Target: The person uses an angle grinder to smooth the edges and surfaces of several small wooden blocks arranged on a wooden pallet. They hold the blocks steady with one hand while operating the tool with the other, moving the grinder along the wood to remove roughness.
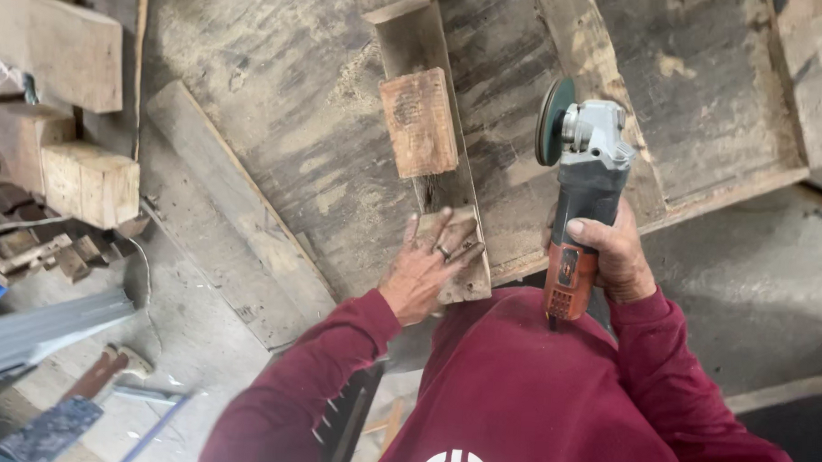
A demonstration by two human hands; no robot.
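The right hand (621, 257) wraps the grinder (579, 210), so the middle of its body is hidden, and its disc (554, 121) shows edge-on only. The left hand (428, 268) covers part of the wooden strip (433, 122), whose upper end runs off the top edge. At lower left, the tools on the floor (68, 410) are cut off and too blurred to name.

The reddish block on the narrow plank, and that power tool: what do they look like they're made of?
The reddish block looks like raw, unfinished wood: visible grain, rough worn edges. The angle grinder in the right hand seems to have a grey cast-metal head, a dark and orange plastic body, and a dull greenish abrasive disc.
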